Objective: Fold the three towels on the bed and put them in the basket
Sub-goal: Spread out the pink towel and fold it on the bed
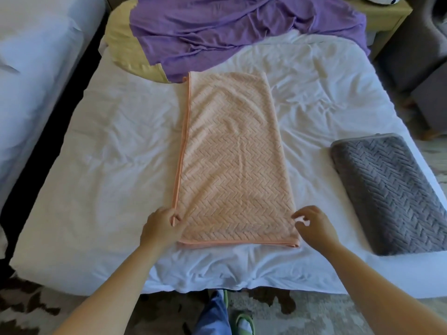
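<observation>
A peach towel point(232, 155) lies folded lengthwise into a long strip down the middle of the white bed point(108, 165). My left hand point(162, 228) pinches its near left corner. My right hand point(314, 226) hovers at the near right corner with fingers curled and apart, touching the edge at most. A grey towel point(387, 192) lies folded into a thick rectangle at the bed's right edge. A purple towel point(242, 32) lies crumpled at the far end of the bed. No basket is in view.
A yellow pillow point(125, 44) lies under the purple towel at the head of the bed. A second bed point(36, 68) stands to the left across a dark gap. A nightstand point(384, 13) and grey chair point(416, 52) stand at the far right. My feet are on a patterned rug point(278, 315).
</observation>
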